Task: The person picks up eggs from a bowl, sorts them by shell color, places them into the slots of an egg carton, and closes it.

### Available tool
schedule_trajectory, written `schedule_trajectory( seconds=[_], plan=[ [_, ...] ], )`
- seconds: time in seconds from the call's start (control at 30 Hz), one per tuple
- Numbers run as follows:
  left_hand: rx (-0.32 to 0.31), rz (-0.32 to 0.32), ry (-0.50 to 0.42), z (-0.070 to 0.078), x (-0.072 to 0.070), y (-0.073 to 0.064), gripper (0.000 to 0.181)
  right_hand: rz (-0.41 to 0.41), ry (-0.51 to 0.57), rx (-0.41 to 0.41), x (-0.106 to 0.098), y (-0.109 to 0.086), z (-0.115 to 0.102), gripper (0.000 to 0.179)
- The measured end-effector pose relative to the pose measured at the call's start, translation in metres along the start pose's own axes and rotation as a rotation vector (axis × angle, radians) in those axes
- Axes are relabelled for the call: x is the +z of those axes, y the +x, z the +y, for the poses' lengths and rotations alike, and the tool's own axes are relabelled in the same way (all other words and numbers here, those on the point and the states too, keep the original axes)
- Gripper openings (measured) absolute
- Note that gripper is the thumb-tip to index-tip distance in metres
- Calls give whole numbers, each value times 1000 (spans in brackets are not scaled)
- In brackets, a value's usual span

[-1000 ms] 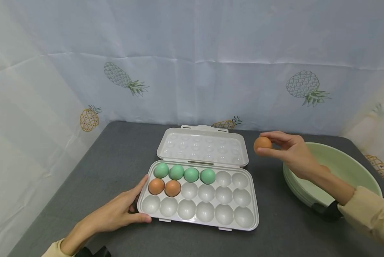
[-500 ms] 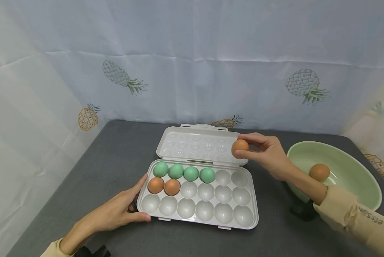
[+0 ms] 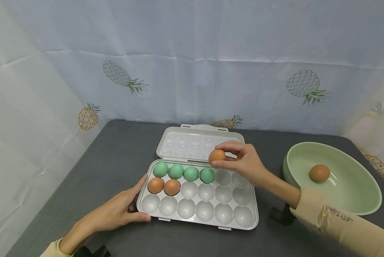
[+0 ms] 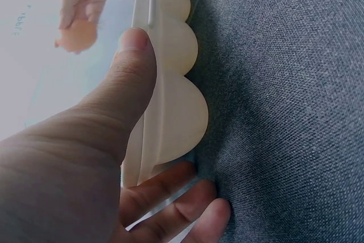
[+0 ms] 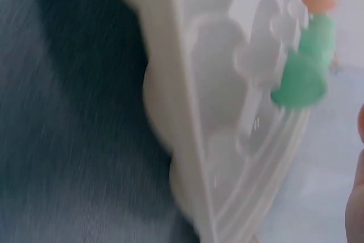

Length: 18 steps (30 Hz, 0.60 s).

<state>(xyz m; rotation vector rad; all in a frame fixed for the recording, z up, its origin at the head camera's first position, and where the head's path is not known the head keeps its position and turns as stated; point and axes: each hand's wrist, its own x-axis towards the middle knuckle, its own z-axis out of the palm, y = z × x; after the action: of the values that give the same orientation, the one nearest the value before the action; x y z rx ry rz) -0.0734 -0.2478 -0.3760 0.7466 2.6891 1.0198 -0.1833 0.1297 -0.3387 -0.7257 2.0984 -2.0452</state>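
A white egg box (image 3: 224, 195) lies with its lid (image 3: 195, 141) folded back. Several green eggs (image 3: 191, 174) fill part of the back row; two brown eggs (image 3: 172, 187) sit at the left of the middle row. My left hand (image 3: 116, 210) grips the box's front left corner. In the left wrist view its thumb (image 4: 136, 49) lies along the front edge, with fingers curled at the end wall. Between thumb and fingertips, my right hand (image 3: 248, 164) pinches a brown egg (image 3: 216, 156) above the back row, just behind the rightmost green egg.
At the right stands a pale green oval bowl (image 3: 349, 189) with one brown egg (image 3: 319, 173) inside. A dark grey cloth (image 3: 92, 171) covers the table. Behind it hangs a pale curtain (image 3: 192, 89) printed with pineapples.
My right hand has carried the brown egg leftward from beside the bowl to over the back of the egg box. The egg in the bowl has come into full view. My left hand stays put.
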Motion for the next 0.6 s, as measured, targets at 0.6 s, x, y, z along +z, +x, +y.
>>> schedule_trajectory(
  seconds=[0.6],
  plan=[
    [19,11,9,-1,1,-1,112,-122,-106,71,65,-18,23,42]
  ],
)
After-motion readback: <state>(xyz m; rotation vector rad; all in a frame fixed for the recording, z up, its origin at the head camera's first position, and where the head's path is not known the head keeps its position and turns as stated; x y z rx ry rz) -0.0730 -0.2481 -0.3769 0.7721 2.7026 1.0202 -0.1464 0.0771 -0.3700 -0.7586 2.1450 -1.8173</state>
